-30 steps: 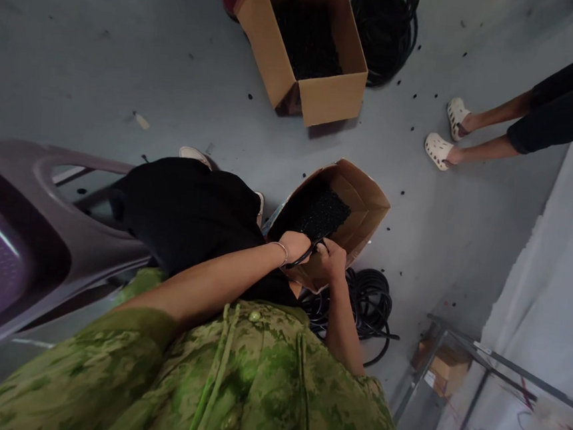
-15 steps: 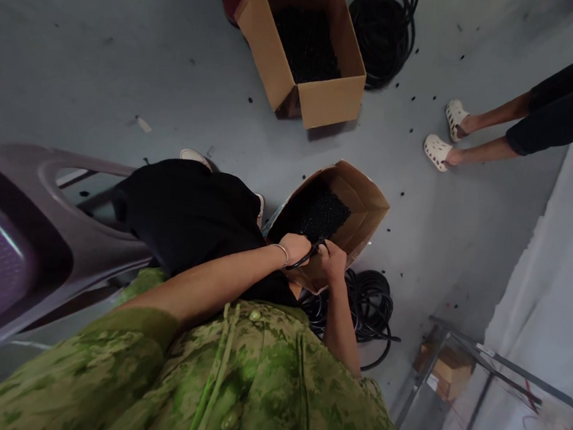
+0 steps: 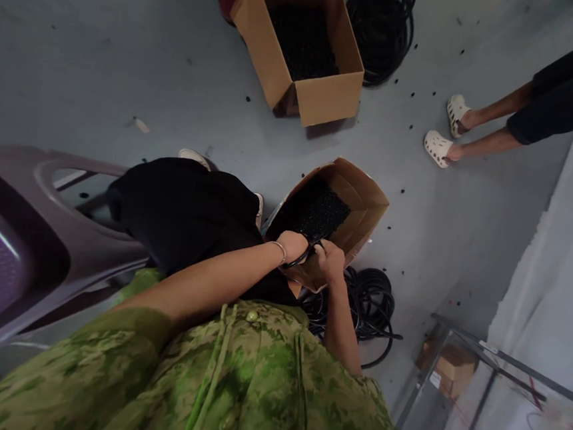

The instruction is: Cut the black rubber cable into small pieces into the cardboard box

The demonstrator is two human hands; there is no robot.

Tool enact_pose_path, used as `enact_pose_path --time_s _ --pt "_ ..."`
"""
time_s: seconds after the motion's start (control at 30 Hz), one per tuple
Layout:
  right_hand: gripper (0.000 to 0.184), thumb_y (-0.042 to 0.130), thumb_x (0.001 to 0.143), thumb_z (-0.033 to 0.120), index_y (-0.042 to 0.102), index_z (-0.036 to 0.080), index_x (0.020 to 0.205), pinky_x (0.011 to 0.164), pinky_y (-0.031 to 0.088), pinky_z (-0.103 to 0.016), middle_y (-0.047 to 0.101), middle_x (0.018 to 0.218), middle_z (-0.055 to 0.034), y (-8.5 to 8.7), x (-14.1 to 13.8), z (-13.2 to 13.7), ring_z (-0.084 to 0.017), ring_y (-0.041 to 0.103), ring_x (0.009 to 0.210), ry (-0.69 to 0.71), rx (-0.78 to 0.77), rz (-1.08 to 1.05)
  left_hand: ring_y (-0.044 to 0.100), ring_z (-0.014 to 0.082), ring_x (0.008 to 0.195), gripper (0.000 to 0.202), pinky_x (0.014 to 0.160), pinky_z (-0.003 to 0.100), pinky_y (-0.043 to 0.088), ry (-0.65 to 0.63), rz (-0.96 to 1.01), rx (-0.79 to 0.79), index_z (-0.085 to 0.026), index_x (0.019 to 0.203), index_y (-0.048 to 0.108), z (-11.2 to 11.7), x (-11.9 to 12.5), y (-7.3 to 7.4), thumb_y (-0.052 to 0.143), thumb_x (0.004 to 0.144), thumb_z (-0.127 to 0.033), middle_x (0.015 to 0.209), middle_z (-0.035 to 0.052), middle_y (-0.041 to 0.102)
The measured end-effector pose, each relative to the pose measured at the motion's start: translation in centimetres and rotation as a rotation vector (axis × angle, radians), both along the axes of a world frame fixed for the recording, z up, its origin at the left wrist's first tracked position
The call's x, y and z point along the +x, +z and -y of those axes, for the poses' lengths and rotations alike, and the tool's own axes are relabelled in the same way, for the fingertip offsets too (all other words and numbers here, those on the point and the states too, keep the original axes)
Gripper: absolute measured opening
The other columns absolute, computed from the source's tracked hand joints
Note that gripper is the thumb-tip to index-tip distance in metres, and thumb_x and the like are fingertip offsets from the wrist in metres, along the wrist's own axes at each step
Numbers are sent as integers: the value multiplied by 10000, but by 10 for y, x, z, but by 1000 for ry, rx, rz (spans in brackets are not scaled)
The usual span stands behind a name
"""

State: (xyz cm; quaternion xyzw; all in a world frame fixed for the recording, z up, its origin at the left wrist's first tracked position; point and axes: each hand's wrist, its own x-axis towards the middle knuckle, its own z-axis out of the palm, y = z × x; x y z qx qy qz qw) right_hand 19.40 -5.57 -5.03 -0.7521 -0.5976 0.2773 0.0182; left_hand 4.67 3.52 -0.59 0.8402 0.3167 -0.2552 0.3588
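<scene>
My left hand (image 3: 294, 246), with a bracelet at its wrist, is closed over the mouth of a cardboard box (image 3: 367, 212). A thin black hose (image 3: 296, 263) curves beneath that hand and runs up between both hands. Beside it my right hand (image 3: 331, 262) is closed, thumb up, pinching the hose near its end. The fingertips are partly hidden, so any small tool in them cannot be made out. Below the hands lies a heap of small black pieces (image 3: 325, 212). Right of the box, partly behind my right forearm, is a coil of black hose (image 3: 374, 299).
A larger open cardboard box (image 3: 329, 101) of black pieces stands ahead, beside another black coil (image 3: 382, 36). A person in white clogs (image 3: 437, 149) stands at right. A purple-grey chair (image 3: 58, 242) is at left, a metal frame (image 3: 423, 374) at lower right. Black bits dot the floor.
Both hands stay over the box and have shifted only slightly against each other. The whole view has moved a little.
</scene>
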Motion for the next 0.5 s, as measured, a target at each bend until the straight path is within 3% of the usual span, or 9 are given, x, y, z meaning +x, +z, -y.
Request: enact_pose_path --time_s 0.5 --pt "278 479 960 287 693 204 1116 809 459 -273 723 1073 -108 12 -14 -8 -216 666 978 -70 -137 207 715 310 917 330 740 328 545 9 27 4 -75 959 768 2 1 -6 524 862 -274 944 223 738"
